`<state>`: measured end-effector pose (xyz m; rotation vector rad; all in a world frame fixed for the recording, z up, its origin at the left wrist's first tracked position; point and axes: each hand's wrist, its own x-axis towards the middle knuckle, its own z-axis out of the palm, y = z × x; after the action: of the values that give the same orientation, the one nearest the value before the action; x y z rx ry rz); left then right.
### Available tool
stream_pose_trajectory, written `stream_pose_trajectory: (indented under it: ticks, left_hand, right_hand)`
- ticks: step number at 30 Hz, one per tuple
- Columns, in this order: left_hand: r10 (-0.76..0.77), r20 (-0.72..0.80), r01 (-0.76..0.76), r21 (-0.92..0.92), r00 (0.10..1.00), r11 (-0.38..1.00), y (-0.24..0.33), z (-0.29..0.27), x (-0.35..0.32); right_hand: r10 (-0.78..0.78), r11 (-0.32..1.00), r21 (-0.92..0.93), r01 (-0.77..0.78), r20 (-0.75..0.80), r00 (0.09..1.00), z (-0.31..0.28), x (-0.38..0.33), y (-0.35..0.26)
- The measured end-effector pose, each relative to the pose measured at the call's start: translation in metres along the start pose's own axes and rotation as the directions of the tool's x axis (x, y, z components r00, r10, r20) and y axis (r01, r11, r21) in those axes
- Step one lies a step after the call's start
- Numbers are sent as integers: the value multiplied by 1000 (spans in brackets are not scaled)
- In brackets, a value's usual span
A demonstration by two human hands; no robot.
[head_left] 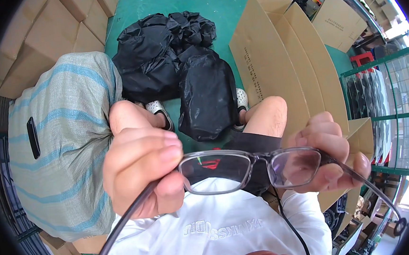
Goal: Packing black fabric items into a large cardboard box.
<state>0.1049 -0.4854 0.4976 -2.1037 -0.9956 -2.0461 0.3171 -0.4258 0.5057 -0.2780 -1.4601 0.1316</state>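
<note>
A pair of eyeglasses (259, 156) with a dark, partly see-through frame is held up close, its lenses facing me and its arms reaching back toward me. My left hand (143, 172) is closed around the left hinge, thumb and fingers pinching the frame corner. At the other end, my right hand (327, 149) grips near the right hinge; part of it shows through the right lens. The right temple arm ends in a small dark loop. Below the glasses are my white shirt (211, 222) and dark shorts (262, 142).
Black plastic bags (207, 99) lie between and beyond my feet on the green floor. To the left stands a striped woven sack (66, 180) with a phone (33, 138) on it, beside stacked cartons (42, 44). An open cardboard box (265, 52) and a green wire rack (384, 119) are on the right.
</note>
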Motion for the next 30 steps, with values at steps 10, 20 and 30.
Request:
stream_pose_trajectory:
  ticks: [10,20,30]
  left_hand:
    - [3,-132,-2,3,991,1000,43,2,7]
    - [308,-68,-309,-6,949,951,44,-27,6]
    - [270,-128,-274,-10,954,962,48,-22,11]
  right_hand:
    - [-84,994,-66,84,-9,996,-11,13,-21]
    - [-39,999,-24,39,29,999,-31,28,-36]
    - [-169,978,-124,167,-6,986,-41,33,-44]
